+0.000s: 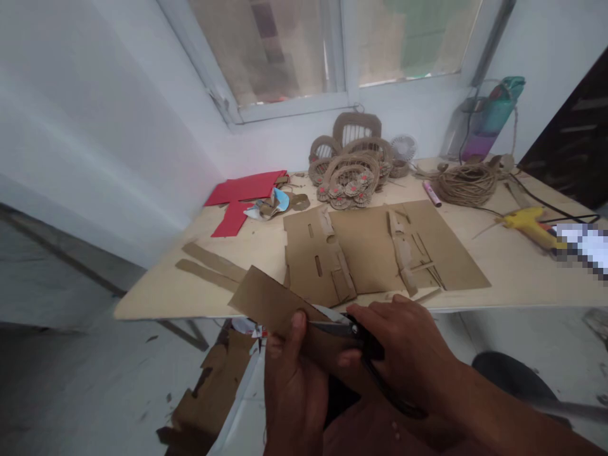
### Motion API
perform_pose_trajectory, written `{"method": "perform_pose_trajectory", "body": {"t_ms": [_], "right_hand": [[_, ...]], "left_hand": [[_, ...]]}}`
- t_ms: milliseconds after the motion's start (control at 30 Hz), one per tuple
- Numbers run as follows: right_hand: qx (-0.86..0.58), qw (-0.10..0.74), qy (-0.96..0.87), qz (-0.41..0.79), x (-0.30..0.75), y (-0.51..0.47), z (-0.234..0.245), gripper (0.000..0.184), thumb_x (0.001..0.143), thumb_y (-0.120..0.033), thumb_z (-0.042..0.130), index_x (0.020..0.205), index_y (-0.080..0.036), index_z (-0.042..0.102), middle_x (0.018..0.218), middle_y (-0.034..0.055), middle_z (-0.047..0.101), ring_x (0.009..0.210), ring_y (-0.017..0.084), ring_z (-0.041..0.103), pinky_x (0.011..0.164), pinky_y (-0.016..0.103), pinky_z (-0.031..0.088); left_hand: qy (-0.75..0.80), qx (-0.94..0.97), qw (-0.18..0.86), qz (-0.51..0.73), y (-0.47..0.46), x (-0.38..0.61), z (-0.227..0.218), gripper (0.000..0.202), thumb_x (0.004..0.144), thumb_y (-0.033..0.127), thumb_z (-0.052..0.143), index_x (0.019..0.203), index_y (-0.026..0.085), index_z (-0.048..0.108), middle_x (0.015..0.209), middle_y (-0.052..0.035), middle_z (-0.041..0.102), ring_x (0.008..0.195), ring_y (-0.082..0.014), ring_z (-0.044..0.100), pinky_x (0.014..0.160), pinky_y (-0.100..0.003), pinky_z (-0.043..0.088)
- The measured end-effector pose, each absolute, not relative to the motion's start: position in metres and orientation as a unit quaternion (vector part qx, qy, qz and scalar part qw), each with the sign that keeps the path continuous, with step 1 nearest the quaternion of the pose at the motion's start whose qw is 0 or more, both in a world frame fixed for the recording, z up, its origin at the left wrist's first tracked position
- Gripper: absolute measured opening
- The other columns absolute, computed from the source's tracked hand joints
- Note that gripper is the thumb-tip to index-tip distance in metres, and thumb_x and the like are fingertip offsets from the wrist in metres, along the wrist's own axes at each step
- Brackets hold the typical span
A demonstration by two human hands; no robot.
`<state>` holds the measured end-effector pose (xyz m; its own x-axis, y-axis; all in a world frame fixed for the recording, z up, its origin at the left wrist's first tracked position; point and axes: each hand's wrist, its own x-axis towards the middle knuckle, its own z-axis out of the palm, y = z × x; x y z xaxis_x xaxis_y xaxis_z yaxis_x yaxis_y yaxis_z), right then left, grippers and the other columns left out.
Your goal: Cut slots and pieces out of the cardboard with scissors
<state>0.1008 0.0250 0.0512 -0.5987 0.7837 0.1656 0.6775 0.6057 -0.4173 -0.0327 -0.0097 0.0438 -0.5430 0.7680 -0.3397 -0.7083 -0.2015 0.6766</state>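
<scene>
My left hand (297, 373) grips a long strip of brown cardboard (270, 296), its thumb pressed on the upper face. The strip slants from the table's front edge down toward my lap. Around the black handles of a pair of scissors (332, 322), the fingers of my right hand (403, 335) are closed. The scissor blades are parted and lie along the strip close to my left thumb. Just beyond, a large sheet of cardboard (363, 250) with torn layers and slots lies on the table. Two narrow cardboard strips (209, 275) rest to its left.
Red sheets (247, 188) lie at the back left. Twine-wrapped baskets (351, 168) stand by the wall, near a coil of twine (468, 183) and a pink marker (432, 194). A yellow glue gun (527, 223) and bottle (491, 120) are at right. Cardboard scraps (213, 392) lie below.
</scene>
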Motion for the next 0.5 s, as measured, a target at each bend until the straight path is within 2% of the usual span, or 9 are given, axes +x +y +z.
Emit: {"method": "perform_pose_trajectory", "body": {"t_ms": [200, 267, 367, 500], "right_hand": [[-0.410, 0.188, -0.875, 0.178, 0.1013, 0.0199, 0.0499, 0.037, 0.084, -0.052, 0.053, 0.100, -0.022, 0.065, 0.077, 0.0023, 0.074, 0.066, 0.023, 0.065, 0.061, 0.031, 0.029], [-0.413, 0.187, -0.874, 0.176, 0.1013, 0.0191, 0.0508, 0.036, 0.084, -0.054, 0.053, 0.093, -0.022, 0.066, 0.074, 0.0023, 0.074, 0.064, 0.022, 0.064, 0.059, 0.031, 0.027], [-0.419, 0.180, -0.871, 0.182, 0.1012, 0.0189, 0.0517, 0.036, 0.083, -0.055, 0.052, 0.081, -0.021, 0.064, 0.069, 0.0016, 0.072, 0.062, 0.022, 0.063, 0.056, 0.030, 0.024], [-0.415, 0.153, -0.873, 0.204, 0.1012, 0.0185, 0.0514, 0.035, 0.086, -0.052, 0.048, 0.079, -0.021, 0.063, 0.068, 0.0022, 0.071, 0.060, 0.020, 0.063, 0.053, 0.029, 0.022]], "left_hand": [[0.392, 0.058, 0.488, 0.777, -0.0107, -0.0313, 0.0446, 0.029, 0.063, 0.024, 0.078, 0.091, 0.023, 0.070, 0.082, -0.0013, 0.072, 0.076, -0.0180, 0.068, 0.067, -0.027, 0.057], [0.381, 0.065, 0.492, 0.780, -0.0110, -0.0316, 0.0451, 0.028, 0.064, 0.023, 0.077, 0.091, 0.024, 0.070, 0.082, -0.0007, 0.072, 0.078, -0.0182, 0.068, 0.068, -0.027, 0.057], [0.398, 0.047, 0.480, 0.780, -0.0116, -0.0306, 0.0465, 0.025, 0.066, 0.022, 0.075, 0.091, 0.023, 0.070, 0.084, -0.0014, 0.072, 0.080, -0.0182, 0.068, 0.069, -0.028, 0.057], [0.435, 0.014, 0.461, 0.774, -0.0120, -0.0287, 0.0479, 0.024, 0.070, 0.021, 0.072, 0.094, 0.021, 0.070, 0.088, -0.0036, 0.073, 0.079, -0.0178, 0.068, 0.069, -0.026, 0.057]]}}
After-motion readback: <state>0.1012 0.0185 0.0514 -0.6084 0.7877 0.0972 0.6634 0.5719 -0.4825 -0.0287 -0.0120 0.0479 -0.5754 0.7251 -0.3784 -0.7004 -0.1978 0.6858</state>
